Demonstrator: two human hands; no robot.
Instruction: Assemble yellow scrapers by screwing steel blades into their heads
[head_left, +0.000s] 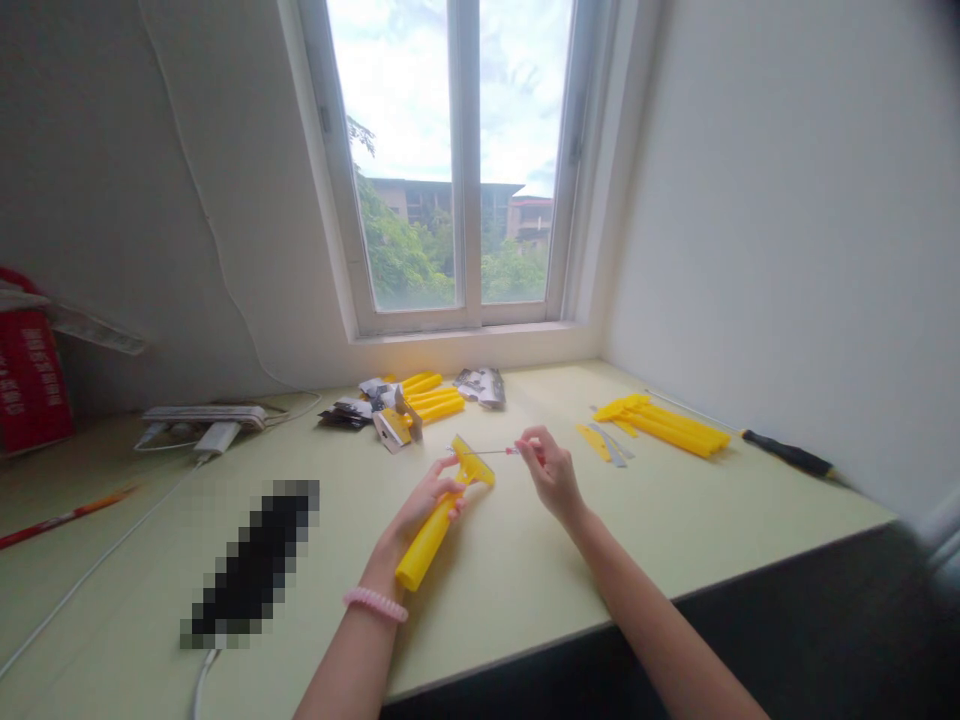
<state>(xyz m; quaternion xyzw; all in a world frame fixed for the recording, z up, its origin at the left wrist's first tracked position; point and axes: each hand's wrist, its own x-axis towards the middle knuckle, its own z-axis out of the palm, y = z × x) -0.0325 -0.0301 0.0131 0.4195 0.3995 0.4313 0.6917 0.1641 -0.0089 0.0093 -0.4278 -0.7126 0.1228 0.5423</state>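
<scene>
Near the middle of the table, my left hand point(439, 492) is wrapped round a yellow scraper point(426, 545), its wide head tilted up and its thick handle pointing toward me. My right hand point(550, 468) pinches the reddish handle of a small screwdriver point(489, 453). The thin shaft runs left and reaches the scraper's head; its tip is too small to make out. A pink coiled band is round my left wrist.
Yellow handles point(436, 404) and packets point(350, 413) lie by the window. More yellow scrapers point(679, 428), loose blades point(611, 445) and a black-handled tool point(787, 453) are at right. A power strip point(204, 416), cables and a pixelated dark object point(255, 565) are at left.
</scene>
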